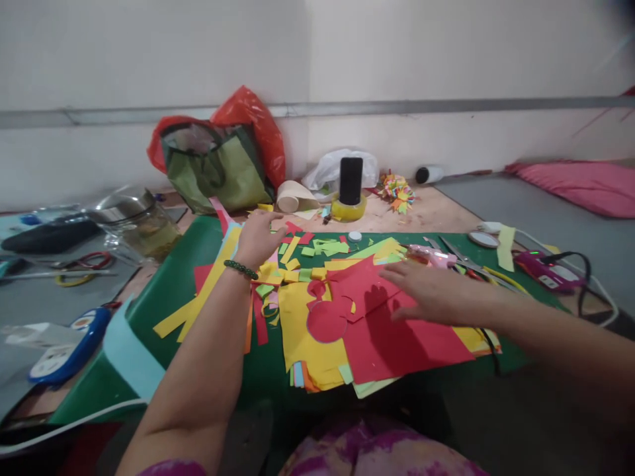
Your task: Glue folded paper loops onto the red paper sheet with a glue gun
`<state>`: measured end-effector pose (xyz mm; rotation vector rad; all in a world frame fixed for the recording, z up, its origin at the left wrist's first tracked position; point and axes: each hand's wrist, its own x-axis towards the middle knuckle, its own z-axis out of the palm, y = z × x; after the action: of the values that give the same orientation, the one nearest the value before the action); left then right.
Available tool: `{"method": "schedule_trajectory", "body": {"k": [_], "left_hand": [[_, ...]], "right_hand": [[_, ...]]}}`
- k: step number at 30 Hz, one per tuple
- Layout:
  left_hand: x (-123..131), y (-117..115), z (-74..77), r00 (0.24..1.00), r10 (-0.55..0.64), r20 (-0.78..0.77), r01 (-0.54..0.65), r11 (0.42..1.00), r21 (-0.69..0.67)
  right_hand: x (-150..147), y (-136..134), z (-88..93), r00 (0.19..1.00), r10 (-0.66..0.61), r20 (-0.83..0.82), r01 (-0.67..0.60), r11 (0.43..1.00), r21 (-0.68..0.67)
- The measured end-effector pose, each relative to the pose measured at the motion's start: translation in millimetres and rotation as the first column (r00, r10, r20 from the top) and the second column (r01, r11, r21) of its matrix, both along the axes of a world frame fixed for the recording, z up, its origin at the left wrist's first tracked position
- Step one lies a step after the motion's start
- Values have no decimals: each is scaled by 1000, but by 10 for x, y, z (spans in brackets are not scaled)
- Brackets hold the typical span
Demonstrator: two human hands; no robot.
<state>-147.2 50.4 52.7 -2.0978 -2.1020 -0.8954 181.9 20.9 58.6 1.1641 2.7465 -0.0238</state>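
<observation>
My left hand, with a green bead bracelet at the wrist, reaches over the far left of the green mat. Its fingers are apart and I see nothing in them; some fingertips are hidden. Close by lie yellow paper strips and small green paper scraps. My right hand, fingers stretched out, hovers above a red paper sheet and casts a shadow on it. Left of that shadow, a round red paper cutout rests partly on yellow paper.
Scissors and a pink glue gun lie at the right, near a purple device with a cable. A phone stands behind on a yellow tape roll. Left are a glass jar and green bag.
</observation>
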Motion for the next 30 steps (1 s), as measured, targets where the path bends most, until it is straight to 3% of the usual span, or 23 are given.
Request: {"method": "schedule_trajectory", "body": {"k": [5,10,13,17,19,24,30], "left_hand": [[266,-227,302,989,-145,18,146,989,-33],[401,-597,634,957,-215,-196,176,964,-201],[473,-784,686,920,-270,-285,177,933,-312],[616,-721,465,850,-480,-218,306,786,-538],[698,-569,262,861,-487,-149,309,732,-607],[867,-258,-189,873,-469,-131,293,722,-626],[929,-264,-295,866,-487,-111,358,760,-543]], "right_hand": [[3,-346,-358,1000,3,-21,-4,998,-62],[15,-452,-448,995,99,-16,-99,995,34],[69,-524,-465,983,179,-40,-176,982,73],[115,-661,-447,977,196,-85,-188,978,95],[122,-754,-431,974,190,-125,-181,980,83],[115,-963,-497,984,113,-141,-122,991,-57],[188,-1006,-668,963,115,-244,-106,993,50]]}}
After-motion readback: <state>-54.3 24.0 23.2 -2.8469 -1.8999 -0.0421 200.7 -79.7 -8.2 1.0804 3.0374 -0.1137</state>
